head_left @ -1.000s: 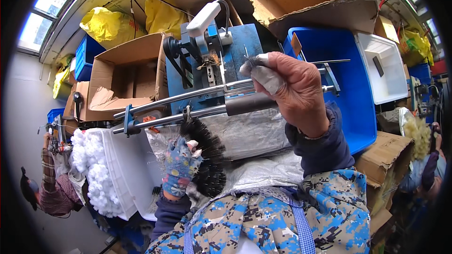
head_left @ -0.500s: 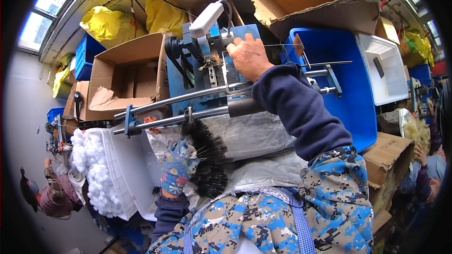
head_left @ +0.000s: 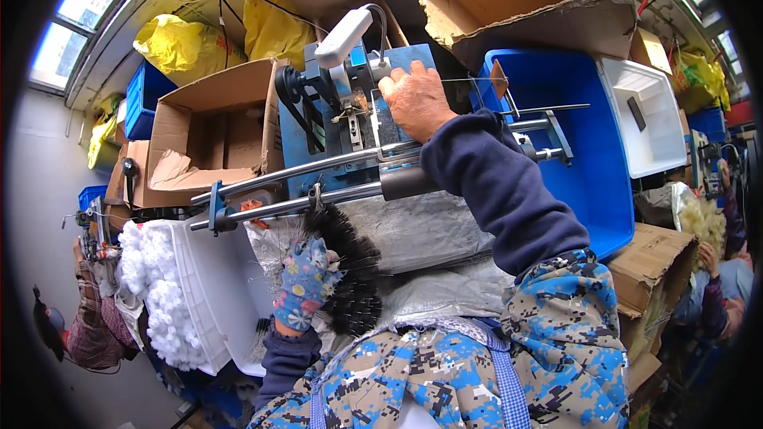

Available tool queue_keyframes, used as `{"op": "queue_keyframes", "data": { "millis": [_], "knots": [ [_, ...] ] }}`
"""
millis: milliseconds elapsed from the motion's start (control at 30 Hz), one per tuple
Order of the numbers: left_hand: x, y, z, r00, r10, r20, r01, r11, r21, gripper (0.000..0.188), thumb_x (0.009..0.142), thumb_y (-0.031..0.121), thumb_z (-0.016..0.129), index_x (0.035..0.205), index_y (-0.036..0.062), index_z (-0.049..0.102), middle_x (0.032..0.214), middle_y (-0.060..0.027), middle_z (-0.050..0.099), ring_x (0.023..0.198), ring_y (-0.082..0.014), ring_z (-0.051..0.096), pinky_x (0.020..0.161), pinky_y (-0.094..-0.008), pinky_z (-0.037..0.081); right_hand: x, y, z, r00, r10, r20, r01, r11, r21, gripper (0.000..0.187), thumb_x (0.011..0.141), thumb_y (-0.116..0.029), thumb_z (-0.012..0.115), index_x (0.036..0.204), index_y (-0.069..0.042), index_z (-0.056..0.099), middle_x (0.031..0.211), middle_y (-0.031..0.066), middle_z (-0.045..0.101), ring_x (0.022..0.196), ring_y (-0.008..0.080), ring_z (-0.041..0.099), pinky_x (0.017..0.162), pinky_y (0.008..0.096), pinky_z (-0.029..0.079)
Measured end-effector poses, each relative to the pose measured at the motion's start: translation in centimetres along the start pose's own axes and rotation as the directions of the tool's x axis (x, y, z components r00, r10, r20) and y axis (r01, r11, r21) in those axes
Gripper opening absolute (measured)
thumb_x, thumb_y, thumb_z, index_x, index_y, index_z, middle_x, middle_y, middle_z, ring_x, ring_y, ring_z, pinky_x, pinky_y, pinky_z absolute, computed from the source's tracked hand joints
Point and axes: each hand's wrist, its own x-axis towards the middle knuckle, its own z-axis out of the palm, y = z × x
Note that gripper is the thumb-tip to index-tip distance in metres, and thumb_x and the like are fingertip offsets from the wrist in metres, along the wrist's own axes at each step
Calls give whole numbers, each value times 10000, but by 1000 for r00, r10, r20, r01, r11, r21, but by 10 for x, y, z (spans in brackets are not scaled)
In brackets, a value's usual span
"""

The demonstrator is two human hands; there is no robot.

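Note:
My left hand (head_left: 304,282), in a blue floral glove with bare skin at the wrist, is closed on the side of a black bristle brush (head_left: 355,302). The brush's upper end meets a small clamp (head_left: 315,195) under two steel rods (head_left: 342,192). My right hand (head_left: 417,102), bare, has its fingers curled over the right side of a blue bench machine (head_left: 298,163). What lies under that palm is hidden. A thin metal rod (head_left: 465,79) sticks out to the right of it. A white oblong box (head_left: 344,38) with a cable tops the machine.
A cardboard box (head_left: 211,83) stands left of the machine, a blue bin (head_left: 592,151) right. A white crate (head_left: 195,294) by my left arm borders white fluffy tufts (head_left: 159,294). One person (head_left: 99,326) works at far left, another (head_left: 719,286) at far right.
My left hand has shifted slightly right over the bristles, its gloved fingers turned a little. My right hand keeps its place on the machine. The whole view has moved slightly.

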Motion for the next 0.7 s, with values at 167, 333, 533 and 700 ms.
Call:
{"op": "queue_keyframes", "data": {
  "millis": [167,333,533,700],
  "knots": [
    [1,-1,0,1000,26,10,-26,998,56,259,626,68,688,872,70,607,866,-104,596,762,-318,575,677,-397,458,-1,-2,-4,1000,1,21,0,1000,-24,93,746,-92,535,821,-92,590,857,80,593,872,281,539,713,404,413],
    [3,3,-1,1000,-9,-10,9,1000,9,232,657,67,676,880,78,615,839,-114,589,762,-329,578,645,-408,461,-1,-1,-1,1000,6,13,-6,1000,-7,103,752,-84,524,826,-91,594,851,78,598,854,276,547,713,397,412],
    [5,10,-4,999,-20,-43,22,999,33,207,668,61,668,870,88,627,805,-121,582,725,-348,577,622,-410,465,0,-1,0,1000,18,22,-17,1000,-25,114,756,-85,523,839,-92,600,838,73,604,844,272,555,711,390,414],
    [7,7,-3,987,51,-152,-50,999,12,206,658,35,655,857,73,620,787,-125,580,683,-331,575,596,-390,463,3,-3,-1,994,39,98,-36,999,-28,155,765,-111,538,886,-104,634,912,74,621,906,267,548,725,401,405]
  ]
}}
